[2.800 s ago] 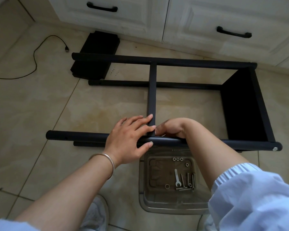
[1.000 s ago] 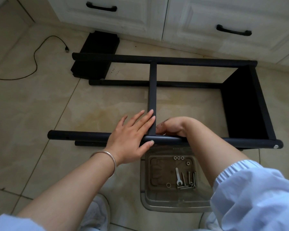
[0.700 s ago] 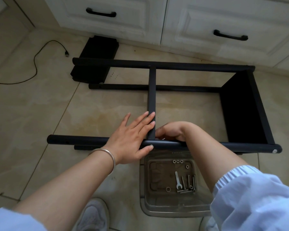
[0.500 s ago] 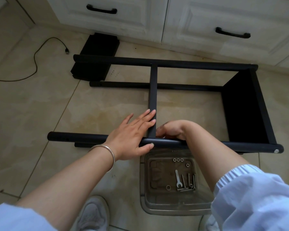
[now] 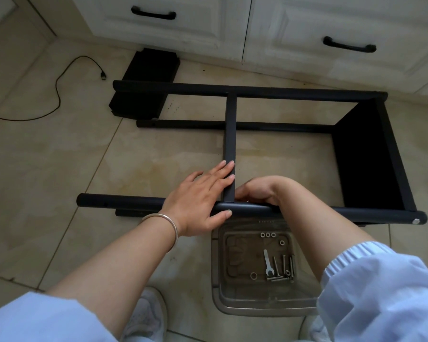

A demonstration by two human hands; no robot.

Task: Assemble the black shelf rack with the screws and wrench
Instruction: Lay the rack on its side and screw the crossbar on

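Observation:
The black rack frame lies on its side on the tiled floor, with a black shelf panel fixed at its right end. A thin crossbar runs from the far tube to the near tube. My left hand rests flat on the near tube, straight fingers lying along the crossbar and thumb on the tube's near side. My right hand bends over the tube just right of that joint, its fingers curled down out of sight. A small wrench, several screws and washers lie in a clear tray.
A second black shelf panel lies at the far left by the white cabinets. A black cable snakes over the floor at the left. My shoe is beside the tray, which sits right under the near tube.
Both hands stay at the crossbar joint. My left fingers have straightened and slid slightly further up along the crossbar. The view has shifted a little.

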